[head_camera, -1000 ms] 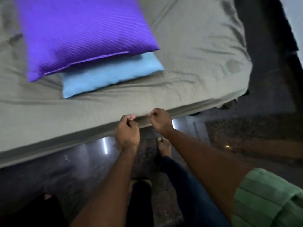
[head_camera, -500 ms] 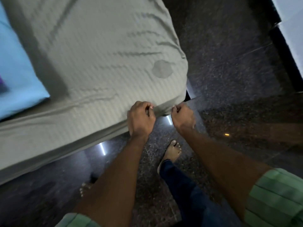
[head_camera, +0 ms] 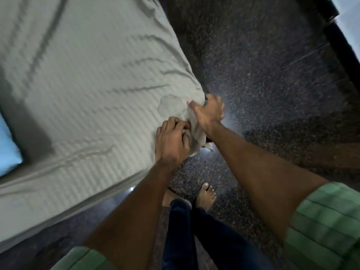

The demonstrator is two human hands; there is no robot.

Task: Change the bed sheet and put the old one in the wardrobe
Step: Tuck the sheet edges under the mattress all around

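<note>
A grey-green ribbed bed sheet (head_camera: 81,106) covers the mattress, which fills the left half of the head view. Both hands are at the mattress's near right corner. My left hand (head_camera: 172,140) grips a bunch of the sheet on the near side of the corner, fingers curled into the cloth. My right hand (head_camera: 209,112) holds the sheet at the corner tip, thumb on top and fingers wrapped round the far side. Loose sheet cloth hangs bunched between the two hands.
A light blue pillow (head_camera: 7,151) shows at the left edge on the bed. Dark speckled stone floor (head_camera: 272,84) lies to the right of the bed. My bare feet (head_camera: 206,195) stand beside the mattress edge. A dark skirting and pale wall (head_camera: 348,26) run along the upper right.
Both hands slid along the sheet's edge from the side of the bed to its right corner. The view swung right, so the purple pillow left the frame.
</note>
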